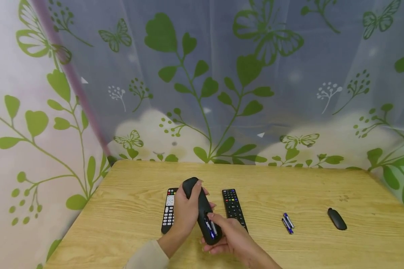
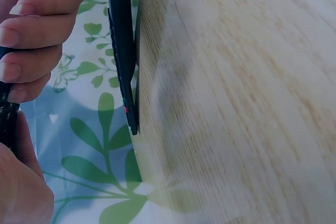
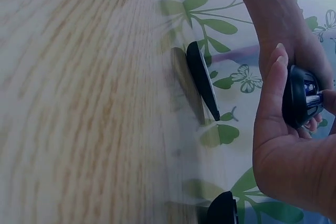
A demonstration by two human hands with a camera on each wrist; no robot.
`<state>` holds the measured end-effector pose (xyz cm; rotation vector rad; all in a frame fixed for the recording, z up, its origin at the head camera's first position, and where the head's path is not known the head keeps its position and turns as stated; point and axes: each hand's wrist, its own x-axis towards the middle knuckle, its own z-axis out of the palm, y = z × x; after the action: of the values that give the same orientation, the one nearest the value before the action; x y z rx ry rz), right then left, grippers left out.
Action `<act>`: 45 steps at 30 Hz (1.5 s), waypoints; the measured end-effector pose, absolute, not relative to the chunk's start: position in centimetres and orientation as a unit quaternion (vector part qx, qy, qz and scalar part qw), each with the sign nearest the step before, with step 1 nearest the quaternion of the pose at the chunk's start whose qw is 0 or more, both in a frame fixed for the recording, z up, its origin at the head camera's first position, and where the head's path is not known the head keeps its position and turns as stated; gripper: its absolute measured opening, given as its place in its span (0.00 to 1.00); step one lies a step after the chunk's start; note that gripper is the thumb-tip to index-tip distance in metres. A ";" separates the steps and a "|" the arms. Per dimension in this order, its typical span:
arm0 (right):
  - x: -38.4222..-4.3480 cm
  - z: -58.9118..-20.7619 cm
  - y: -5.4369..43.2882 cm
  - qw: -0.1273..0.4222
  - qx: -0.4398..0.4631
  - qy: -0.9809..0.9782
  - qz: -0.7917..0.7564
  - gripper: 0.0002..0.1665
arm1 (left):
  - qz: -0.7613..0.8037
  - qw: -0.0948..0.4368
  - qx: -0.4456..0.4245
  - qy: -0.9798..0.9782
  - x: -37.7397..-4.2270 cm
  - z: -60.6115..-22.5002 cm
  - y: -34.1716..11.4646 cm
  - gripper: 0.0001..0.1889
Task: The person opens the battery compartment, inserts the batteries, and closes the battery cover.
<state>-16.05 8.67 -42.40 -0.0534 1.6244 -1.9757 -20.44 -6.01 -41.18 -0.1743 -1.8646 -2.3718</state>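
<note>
A black remote control (image 1: pixel 207 209) is held back side up above the table, its battery compartment uncovered at the near end. Blue and silver batteries (image 1: pixel 211 228) lie in that compartment. My left hand (image 1: pixel 186 209) grips the remote around its upper half, fingers curled around the far side in the left wrist view. My right hand (image 1: pixel 233 235) holds the near end, thumb at the compartment's upper edge by the batteries and fingers beneath. In the right wrist view, the right thumb (image 3: pixel 329 99) touches the compartment area.
On the wooden table (image 1: pixel 131 186), a remote with white buttons (image 1: pixel 167 213) lies partly behind my left hand, another black remote (image 1: pixel 233 205) behind my right. Loose batteries (image 1: pixel 287 223) and a small black oval cover (image 1: pixel 337 219) lie farther right. A patterned curtain (image 1: pixel 208 93) hangs behind.
</note>
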 end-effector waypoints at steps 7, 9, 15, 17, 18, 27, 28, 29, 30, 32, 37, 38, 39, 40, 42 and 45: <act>-16.0 -42.5 8.5 0.284 -0.014 0.607 -0.742 0.38 | -0.783 0.056 -0.055 -0.617 -20.5 -41.2 -6.1 0.21; -16.0 -42.6 8.5 0.284 -0.017 0.607 -0.742 0.38 | -0.783 0.057 -0.052 -0.618 -20.5 -41.2 -6.2 0.21; -15.9 -42.9 8.4 0.280 -0.021 0.608 -0.742 0.40 | -0.782 0.059 -0.058 -0.617 -20.5 -41.3 -6.2 0.22; -15.9 -43.0 8.5 0.274 -0.021 0.614 -0.740 0.40 | -0.783 0.058 -0.060 -0.617 -20.6 -41.4 -6.2 0.21; -15.9 -43.1 8.5 0.270 -0.021 0.617 -0.739 0.40 | -0.783 0.058 -0.061 -0.616 -20.6 -41.4 -6.2 0.21; -16.0 -43.4 8.4 0.255 -0.032 0.626 -0.736 0.36 | -0.784 0.054 -0.051 -0.616 -20.7 -41.7 -6.2 0.20; -16.0 -43.4 8.4 0.255 -0.031 0.626 -0.736 0.36 | -0.784 0.053 -0.051 -0.616 -20.7 -41.8 -6.2 0.20; -16.0 -43.4 8.4 0.255 -0.029 0.626 -0.736 0.36 | -0.785 0.052 -0.051 -0.616 -20.7 -41.8 -6.2 0.20; -16.0 -43.4 8.4 0.255 -0.028 0.627 -0.736 0.36 | -0.785 0.051 -0.052 -0.615 -20.7 -41.8 -6.2 0.20; -15.9 -43.5 8.4 0.255 -0.028 0.624 -0.738 0.36 | -0.784 0.050 -0.054 -0.617 -20.7 -41.8 -6.3 0.20; -15.8 -43.4 8.4 0.259 -0.040 0.605 -0.751 0.32 | -0.782 0.054 -0.058 -0.618 -20.8 -41.7 -6.5 0.20; -15.8 -43.4 8.4 0.260 -0.041 0.603 -0.753 0.31 | -0.783 0.055 -0.058 -0.617 -20.8 -41.7 -6.5 0.20; -15.8 -43.4 8.4 0.260 -0.042 0.601 -0.755 0.30 | -0.783 0.057 -0.058 -0.617 -20.8 -41.7 -6.5 0.20; -15.8 -43.3 8.4 0.259 -0.042 0.600 -0.756 0.29 | -0.785 0.057 -0.058 -0.615 -20.8 -41.7 -6.6 0.20; -15.9 -43.4 8.4 0.257 -0.041 0.601 -0.755 0.28 | -0.785 0.057 -0.057 -0.614 -20.8 -41.7 -6.6 0.21; -15.9 -43.4 8.3 0.259 -0.040 0.603 -0.753 0.28 | -0.786 0.056 -0.050 -0.613 -20.8 -41.9 -6.7 0.21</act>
<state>-15.91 8.29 -43.42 -0.1078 1.6343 -2.0421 -20.79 -6.66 -41.86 -0.1532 -1.8604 -2.3863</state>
